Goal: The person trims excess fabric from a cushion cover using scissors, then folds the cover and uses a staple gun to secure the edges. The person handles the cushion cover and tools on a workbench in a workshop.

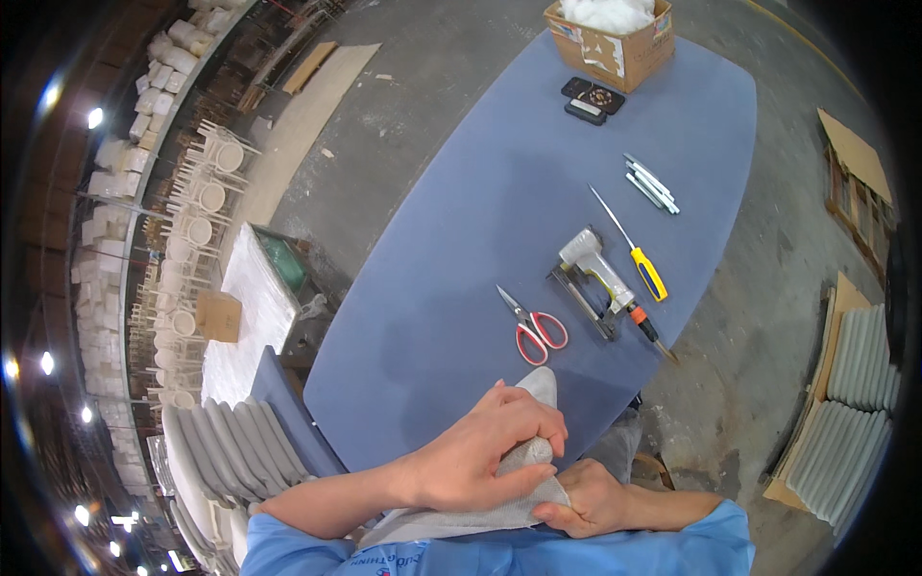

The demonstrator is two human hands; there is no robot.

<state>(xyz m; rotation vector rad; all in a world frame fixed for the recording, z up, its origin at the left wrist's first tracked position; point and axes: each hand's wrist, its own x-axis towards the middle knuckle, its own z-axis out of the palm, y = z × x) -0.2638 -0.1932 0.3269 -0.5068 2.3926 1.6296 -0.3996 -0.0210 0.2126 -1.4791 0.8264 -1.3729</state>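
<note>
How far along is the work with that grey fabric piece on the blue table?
Early, by the look of it. Both hands, left hand and right hand, grip the grey fabric piece at the blue table edge. The staple gun, scissors and screwdriver lie untouched, so any cutting or stapling looks left.

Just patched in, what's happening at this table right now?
A person in a blue top grips a piece of grey woven fabric with both hands at the near edge of a blue table: the left hand presses on top, the right hand holds it from below. Red-handled scissors, a staple gun and a yellow-handled screwdriver lie untouched farther out, with a cardboard box at the far end.
</note>
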